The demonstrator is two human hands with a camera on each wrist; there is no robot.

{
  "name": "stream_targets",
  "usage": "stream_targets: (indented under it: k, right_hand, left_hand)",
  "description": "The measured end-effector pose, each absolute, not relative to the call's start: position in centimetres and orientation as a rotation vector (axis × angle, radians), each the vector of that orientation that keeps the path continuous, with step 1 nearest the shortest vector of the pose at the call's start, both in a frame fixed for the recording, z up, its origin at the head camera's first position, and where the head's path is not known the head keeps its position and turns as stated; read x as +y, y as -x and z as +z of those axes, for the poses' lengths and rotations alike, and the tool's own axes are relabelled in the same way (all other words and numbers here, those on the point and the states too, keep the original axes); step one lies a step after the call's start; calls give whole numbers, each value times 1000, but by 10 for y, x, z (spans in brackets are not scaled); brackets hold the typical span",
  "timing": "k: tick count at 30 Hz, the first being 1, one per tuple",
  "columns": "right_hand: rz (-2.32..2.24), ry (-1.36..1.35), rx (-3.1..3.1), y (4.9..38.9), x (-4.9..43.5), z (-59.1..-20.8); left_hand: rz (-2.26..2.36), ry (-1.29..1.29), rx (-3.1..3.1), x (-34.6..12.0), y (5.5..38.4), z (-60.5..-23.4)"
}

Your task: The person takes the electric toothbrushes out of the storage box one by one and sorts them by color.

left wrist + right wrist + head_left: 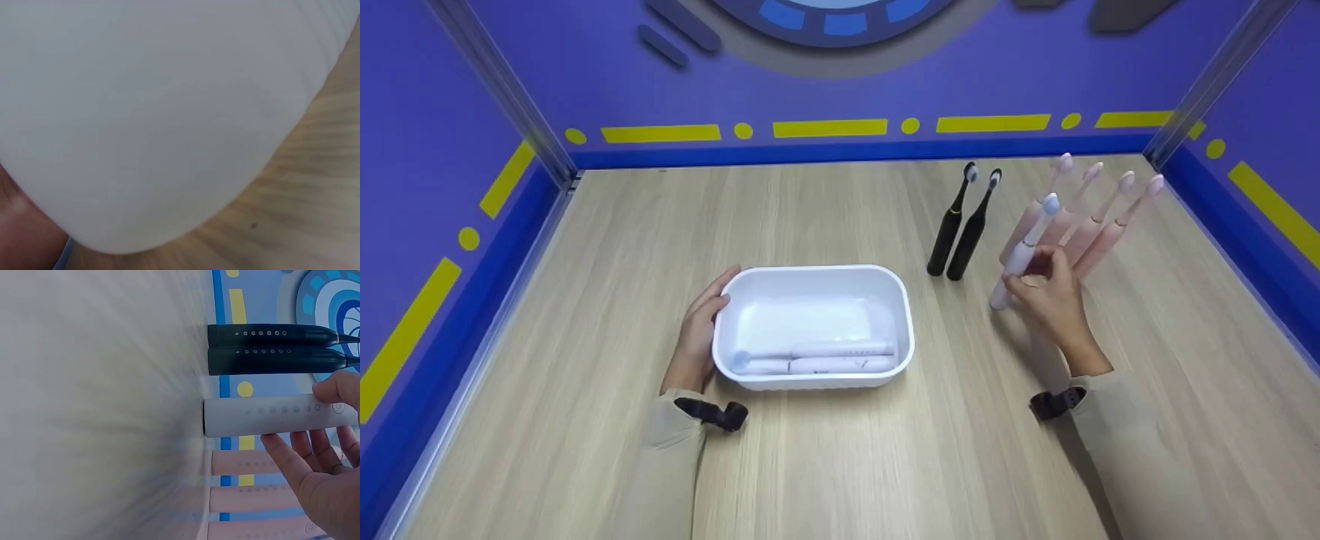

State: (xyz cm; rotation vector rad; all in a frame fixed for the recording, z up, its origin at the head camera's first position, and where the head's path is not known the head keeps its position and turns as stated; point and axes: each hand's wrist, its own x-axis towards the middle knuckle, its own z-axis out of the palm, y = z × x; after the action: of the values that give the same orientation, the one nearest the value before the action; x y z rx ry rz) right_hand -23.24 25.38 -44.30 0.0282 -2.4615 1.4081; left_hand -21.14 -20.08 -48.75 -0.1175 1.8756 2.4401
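Note:
My right hand [1054,292] pinches a white electric toothbrush [1020,259] by its handle between thumb and fingers. The brush is upright, head at the top, its base at or close to the tabletop. Pink electric toothbrushes [1101,244], several of them, stand in a row just behind that hand. To its left are two black electric toothbrushes [275,361], upright side by side. Against the left end of a white plastic bin [814,268] rests my left hand [701,330], its fingers extended along the outside. Two white toothbrushes [840,364] lie flat inside the bin by its near wall.
The light wood tabletop [825,465] carries everything. Blue-purple panels with yellow markings [829,129] close off the back and both sides. A black wrist camera [1057,403] sits on each forearm.

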Motion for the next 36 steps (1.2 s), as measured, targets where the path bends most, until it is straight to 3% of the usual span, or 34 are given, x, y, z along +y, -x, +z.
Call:
stream_targets:
  k: [12, 21, 36]
  right_hand:
    - [1338, -21, -2562, 235, 266, -453]
    - [1407, -70, -2555, 217, 251, -425]
    - [1431, -87, -2464, 228, 269, -443]
  left_hand:
    - [2414, 114, 1892, -201, 211, -488]
    - [2401, 117, 1913, -201, 212, -487]
    - [2411, 116, 1903, -200, 212, -487]
